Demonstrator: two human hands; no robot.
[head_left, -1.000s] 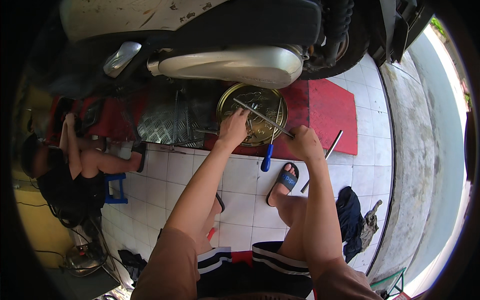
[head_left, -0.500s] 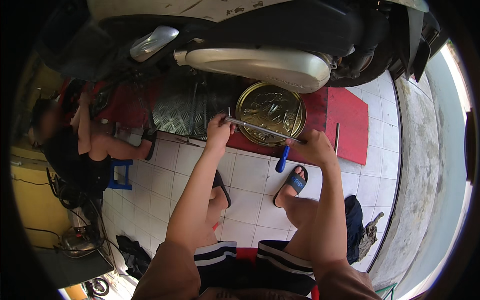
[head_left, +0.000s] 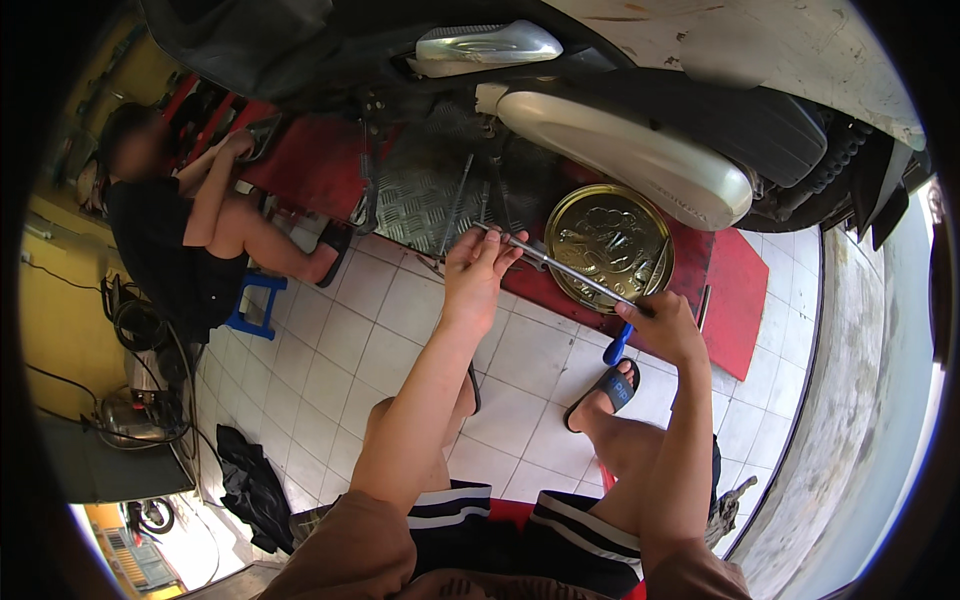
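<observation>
My left hand (head_left: 474, 270) pinches one end of a long, slim metal rod (head_left: 574, 270), some of its fingers partly stretched out. At the rod's other end my right hand (head_left: 664, 325) is closed round it. The rod slants across in front of the bench, above a round gold-coloured tray (head_left: 610, 235) with embossed relief. Just below my right hand hangs a blue tool handle (head_left: 617, 345); I cannot tell whether that hand holds it too. Small metal parts lie on the tray, too small to name.
A motorbike (head_left: 630, 160) with a silver side cover stands over a red bench (head_left: 740, 300) with a ridged metal plate (head_left: 410, 190). On the left a co-worker (head_left: 165, 220) sits on a blue stool (head_left: 262, 305). Black cloth (head_left: 250, 490) lies on the tiled floor.
My view has turned, so the motorbike, tray and co-worker appear farther right. My left hand's fingers have loosened from a wrapped grip to a pinch on the rod. My right hand still holds it.
</observation>
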